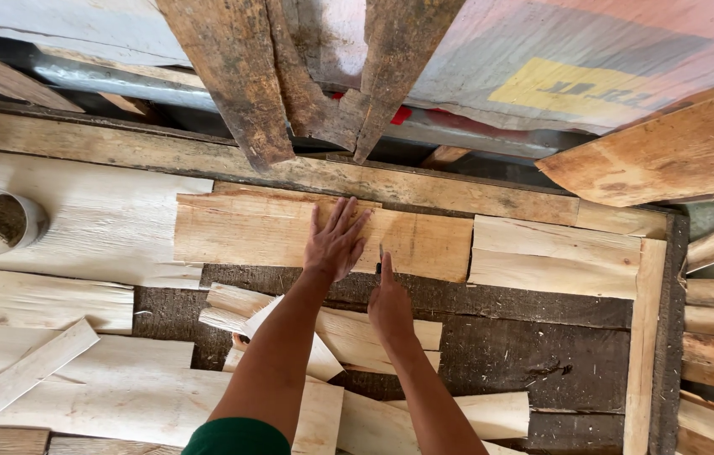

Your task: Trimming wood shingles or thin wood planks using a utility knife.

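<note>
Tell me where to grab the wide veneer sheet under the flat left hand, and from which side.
Take the veneer sheet by its lower long edge, coming from the near side. That edge lies over the dark board, so fingertips could probably slip under it there. Its far edge butts the frame plank, and the left hand presses its middle flat. The right hand already sits at that lower edge.

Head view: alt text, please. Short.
Seen from above, a left hand presses flat on a thin wood sheet while the right hand holds a small dark tool at its lower edge. More pale wood strips surround a dark board.
</note>
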